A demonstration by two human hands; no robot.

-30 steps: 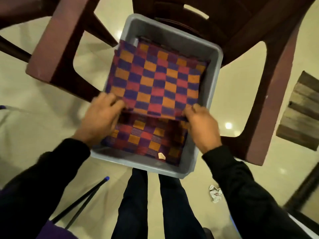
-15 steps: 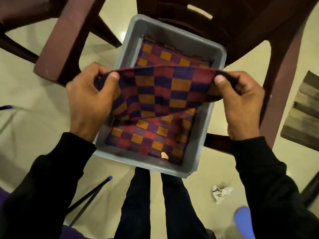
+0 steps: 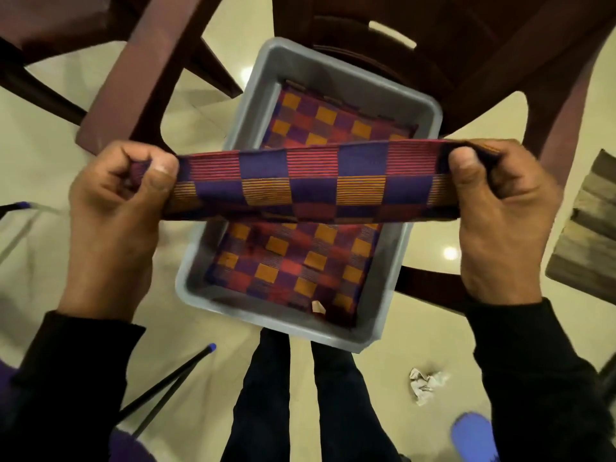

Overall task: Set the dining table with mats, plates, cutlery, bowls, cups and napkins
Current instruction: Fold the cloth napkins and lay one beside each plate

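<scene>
Head view: a checked mat (image 3: 313,185) is gripped taut — left hand (image 3: 116,208) at 9 o'clock, right hand (image 3: 500,211) at 3 — above a grey bin (image 3: 253,95).

Mat (image 3: 313,185): ends hidden inside both fists. Lower mats (image 3: 293,261): middle band covered by it. Bin (image 3: 260,85): near rim blurred. Chairs (image 3: 466,45): cut off at top edge. Blue object (image 3: 473,438): cut off, unidentifiable.

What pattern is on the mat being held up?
A checkerboard of purple, red and orange woven squares on the mat, seen clearly from the head view.
</scene>
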